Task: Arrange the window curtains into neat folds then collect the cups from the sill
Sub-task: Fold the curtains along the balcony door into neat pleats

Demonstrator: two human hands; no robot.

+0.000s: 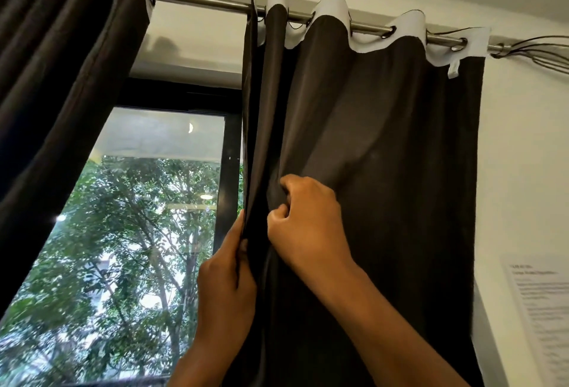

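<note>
Far to the left of both grips, a second dark curtain [55,78] hangs bunched on the metal rod [200,1], and between it and the hands the black-framed window [228,171] shows green trees outside. The left hand [226,278] is raised beside the window frame, its grip narrow, with thumb and fingers pinching the leading edge of the dark brown curtain [385,155]. Just up and to the right of that grip, the right hand [304,220] curls its fingers round a gathered fold of the same curtain, knuckles facing the camera, the cloth puckered where it is held. Above both grips the curtain rises in loose pleats to its white header band [409,27], threaded on the rod by eyelets. Right of the right-hand grip the fabric hangs flatter against the white wall [523,140], where a printed sheet of paper [542,309] is stuck lower down, its text too blurred to read.
</note>
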